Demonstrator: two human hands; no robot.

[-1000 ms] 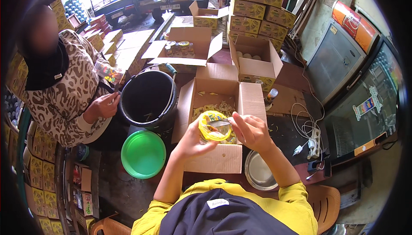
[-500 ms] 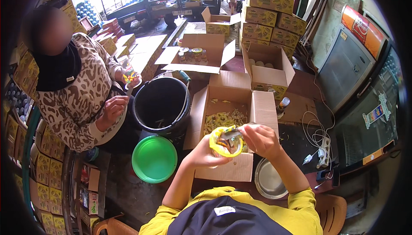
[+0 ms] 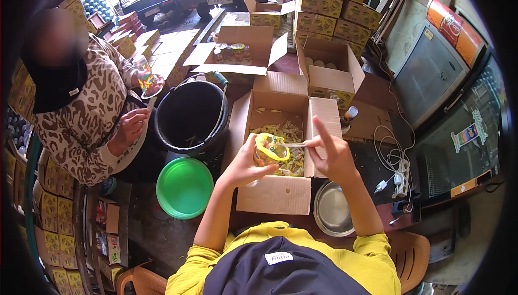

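My left hand (image 3: 241, 164) is wrapped around a clear plastic cup (image 3: 265, 157) with a bright yellow rim and a coloured print; its mouth tilts toward the right. My right hand (image 3: 335, 159) pinches a thin knife (image 3: 294, 145), index finger raised, and the blade reaches over the cup's rim. What lies inside the cup is hard to make out. Both hands are above an open cardboard box (image 3: 274, 198) that holds many yellow and pale scraps.
A co-worker (image 3: 97, 117) at left holds a similar cup (image 3: 144, 79) and blade. Between us stand a black bucket (image 3: 162, 112) and green basin (image 3: 185, 188). A round metal tin (image 3: 333, 208), white cables (image 3: 384, 157) and a small bottle (image 3: 349, 116) are at right; boxes of cups (image 3: 232, 53) are behind.
My left hand has tilted the cup toward the right. My right hand has drawn back rightward from the rim and raised its index finger; the blade now shows. The view has shifted slightly.
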